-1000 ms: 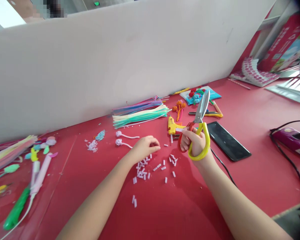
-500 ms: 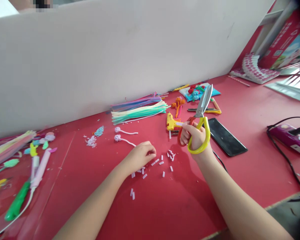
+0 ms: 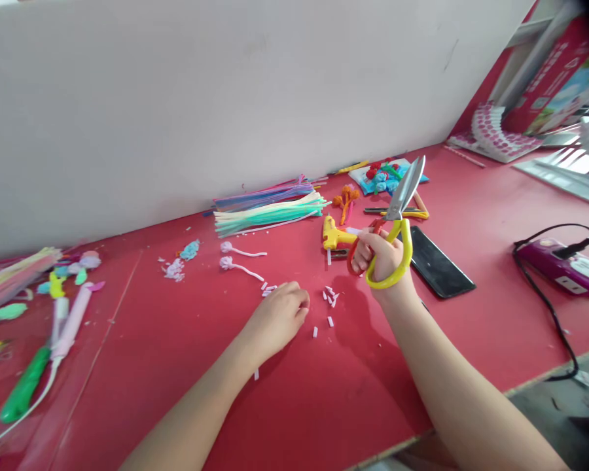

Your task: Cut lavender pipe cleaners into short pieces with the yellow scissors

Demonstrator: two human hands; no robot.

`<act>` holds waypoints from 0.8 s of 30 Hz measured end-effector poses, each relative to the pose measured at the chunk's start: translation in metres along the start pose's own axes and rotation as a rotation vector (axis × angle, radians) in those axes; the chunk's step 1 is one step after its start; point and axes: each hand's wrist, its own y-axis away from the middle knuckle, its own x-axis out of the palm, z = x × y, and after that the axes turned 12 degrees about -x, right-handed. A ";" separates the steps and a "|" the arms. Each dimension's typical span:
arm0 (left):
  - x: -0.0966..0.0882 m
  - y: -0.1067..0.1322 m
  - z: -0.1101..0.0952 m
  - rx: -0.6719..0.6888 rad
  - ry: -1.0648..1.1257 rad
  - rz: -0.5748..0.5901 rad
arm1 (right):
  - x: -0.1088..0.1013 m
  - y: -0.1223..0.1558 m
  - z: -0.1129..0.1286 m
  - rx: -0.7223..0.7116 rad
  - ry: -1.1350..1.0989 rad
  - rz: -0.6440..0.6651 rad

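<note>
A person's bare right hand (image 3: pixel 383 254) is gripping a large pair of metal scissors (image 3: pixel 403 196) with one red and one yellow plastic loop; the fingers are curling around the loops, and the blades are pointing up and away. A short pale lilac strip (image 3: pixel 353 231) is poking out at the tips of the thumb and forefinger, apparently pinched there. The bare left hand (image 3: pixel 281 313) is bending low over the smooth red tabletop (image 3: pixel 177 366), its fingers bunched downward; their undersides are hidden, so whether they are pinching anything, I cannot tell. Small pale lilac cut pieces (image 3: pixel 330 321) are lying around this hand: some just beyond its knuckles, a loose cluster to its right. Two lilac fuzzy stems with knotted ball heads (image 3: pixel 226 263) are lying farther off, to the left. A yellow plastic glue gun (image 3: pixel 330 235) is sitting just left of the right hand, and a flat black phone (image 3: pixel 436 265) is lying to that hand's right. Bundles of mint, cream and purple fuzzy stems (image 3: pixel 272 217) are lying near the white panel (image 3: pixel 201 98).
</note>
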 end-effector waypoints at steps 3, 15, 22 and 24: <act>0.006 0.003 -0.015 0.098 0.039 0.005 | -0.004 -0.002 0.000 -0.038 -0.009 0.012; 0.001 -0.030 -0.029 0.127 -0.055 -0.058 | -0.015 -0.009 0.013 -0.149 -0.027 -0.050; 0.055 -0.093 -0.078 0.066 -0.201 -0.197 | -0.013 -0.007 0.012 -0.136 -0.002 -0.040; 0.054 -0.091 -0.078 0.082 -0.205 -0.181 | -0.012 -0.006 0.011 -0.120 0.006 -0.038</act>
